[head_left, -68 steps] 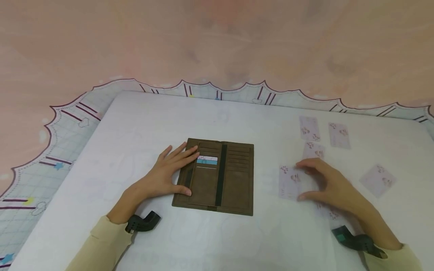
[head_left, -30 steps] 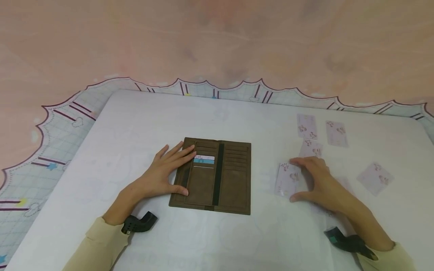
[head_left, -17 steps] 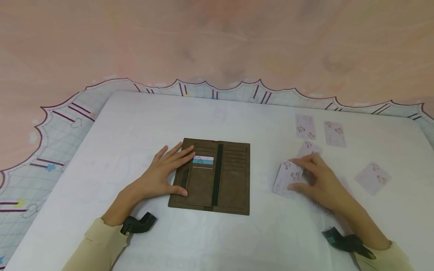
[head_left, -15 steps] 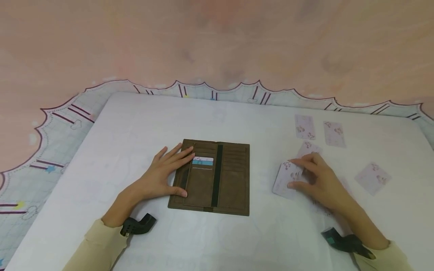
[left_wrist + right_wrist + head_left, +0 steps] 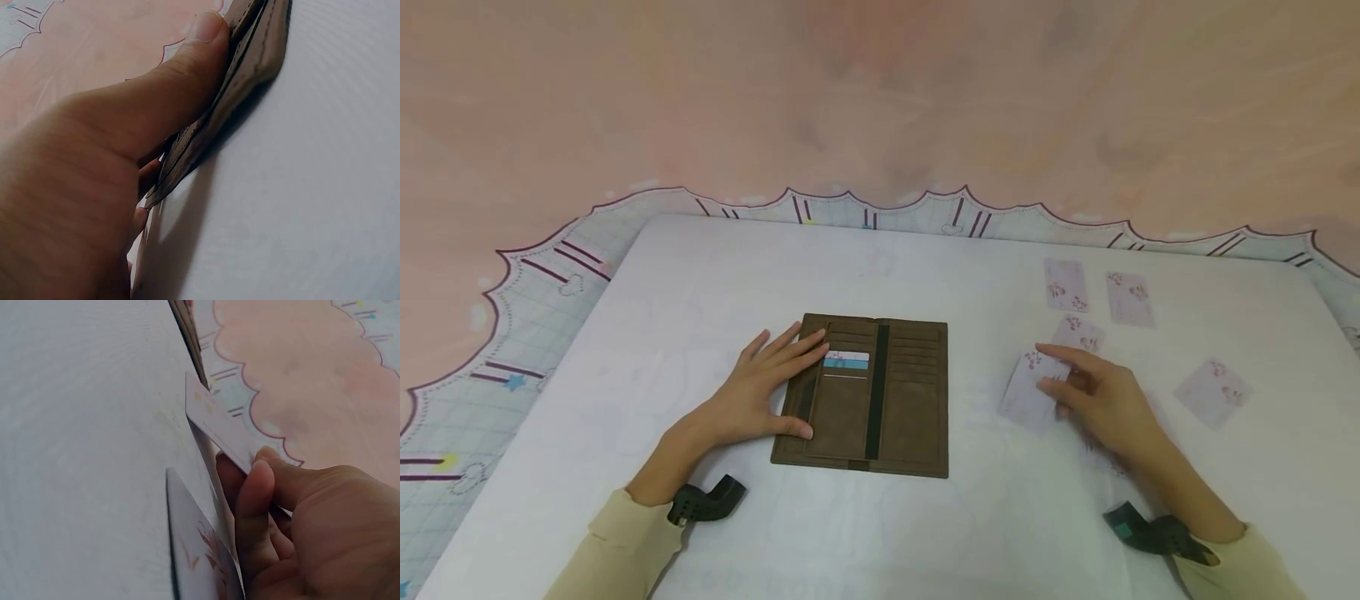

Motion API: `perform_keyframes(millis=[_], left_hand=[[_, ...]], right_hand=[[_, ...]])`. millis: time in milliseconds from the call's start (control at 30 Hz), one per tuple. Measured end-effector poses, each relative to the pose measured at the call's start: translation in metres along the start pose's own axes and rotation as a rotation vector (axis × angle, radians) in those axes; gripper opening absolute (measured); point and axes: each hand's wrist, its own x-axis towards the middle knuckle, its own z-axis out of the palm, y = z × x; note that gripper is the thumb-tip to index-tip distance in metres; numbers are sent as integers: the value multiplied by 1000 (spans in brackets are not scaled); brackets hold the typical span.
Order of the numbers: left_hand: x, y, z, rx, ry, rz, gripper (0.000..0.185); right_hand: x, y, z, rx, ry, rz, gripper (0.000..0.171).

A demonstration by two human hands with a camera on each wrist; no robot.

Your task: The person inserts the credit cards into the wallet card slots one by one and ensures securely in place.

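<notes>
A brown wallet (image 5: 913, 425) lies spread flat on the white table, its slots showing on both halves. My left hand (image 5: 760, 383) rests on its left edge, fingers spread and straight, thumb (image 5: 187, 69) on the lower left part. One card (image 5: 847, 360), white and blue, sticks out of a slot on the left half. To the right of the wallet, my right hand (image 5: 1105, 396) pinches a pale floral card (image 5: 1030, 396) by its right side between thumb and fingers. In the right wrist view this card (image 5: 215, 422) is tilted, its near part up off the table.
Several similar pale cards lie on the right of the table: two at the back, one card (image 5: 1078, 332) just behind the pinched one, one card (image 5: 1213, 392) turned diagonally farther right. Others are partly hidden under my right forearm. A scalloped patterned cloth (image 5: 850, 212) borders the white surface.
My right hand has closed from a wide span over the card to a pinch at its right side, and the card has turned slightly. The left hand still rests on the wallet.
</notes>
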Motion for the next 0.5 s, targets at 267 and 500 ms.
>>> perform_keyframes(millis=[267,500], left_hand=[[1,0,0,3,-3,-5,102],[0,-1,2,3,13,5,103]], right_hand=[[3,-2,-3,39,37,66,41],[5,-9,-8,-1,26,53,40]])
